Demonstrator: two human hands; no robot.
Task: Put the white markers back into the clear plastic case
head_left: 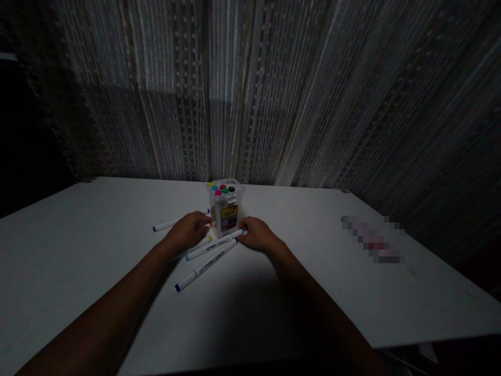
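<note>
A clear plastic marker case (pixel 228 214) stands upright on the table, several coloured marker ends showing at its top and a printed label on its front. At its left side is my left hand (pixel 190 230), thumb and finger closed around a small orange end, apparently of a marker; the rest is hidden. My right hand (pixel 256 233) is at the case's lower right, its fingers closed at the far end of a light-blue-ended marker (pixel 213 246). Nearer me lies a dark-blue-ended marker (pixel 206 265). A yellow-ended marker (pixel 204 242) is partly covered by my left wrist.
A purple-ended marker (pixel 166 225) lies beyond my left hand. On the right of the white table (pixel 313 271) is a pixelated, pinkish item (pixel 371 240). A striped string curtain (pixel 250 94) hangs behind the table's back edge. The light is dim.
</note>
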